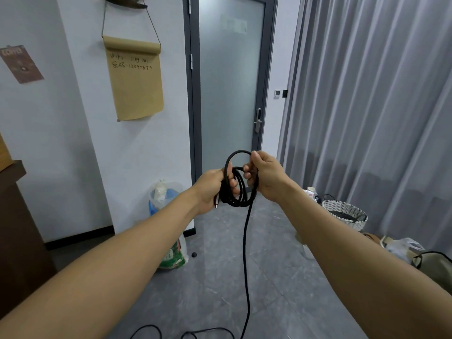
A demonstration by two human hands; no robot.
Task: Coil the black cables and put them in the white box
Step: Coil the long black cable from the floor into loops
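A black cable point(241, 189) is wound into several loops, held up in front of me between both hands. My left hand point(211, 188) grips the left side of the coil, and a plug end sticks out below its fingers. My right hand point(266, 174) pinches the top right of the coil, where a fresh loop arches over. The cable's free length hangs straight down from the coil to the floor, and more black cable loops point(195, 332) lie at the bottom edge. A white woven basket point(344, 212) stands on the floor at the right with black cable inside.
A frosted glass door point(230, 81) is straight ahead, with grey curtains point(379, 106) on the right. A plastic bag with cups point(166, 199) leans against the white wall. A wooden cabinet point(14, 216) stands at the left, and bags point(415, 253) lie at the right.
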